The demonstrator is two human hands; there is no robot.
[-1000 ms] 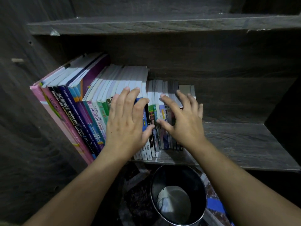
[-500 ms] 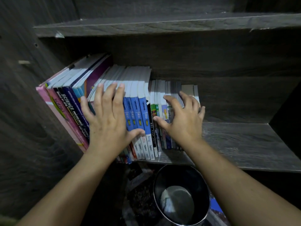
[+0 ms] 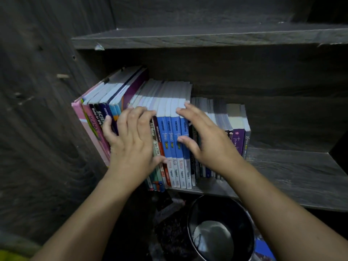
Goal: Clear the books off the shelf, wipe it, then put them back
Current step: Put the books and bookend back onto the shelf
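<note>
I log the books (image 3: 116, 102) leaning left on the shelf (image 3: 293, 166), with left hand (image 3: 131, 142) and right hand (image 3: 211, 144) both spread on spines flanking the blue volumes (image 3: 174, 140), probably bracketing a batch to pull.

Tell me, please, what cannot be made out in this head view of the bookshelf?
Head view:
Spines in the row of upright paperback books: partly hidden by left hand and right hand.
Round black bin: bottom edge cuts it; contents unclear.
Dark wood-grain shelf beneath books: covered.
</note>
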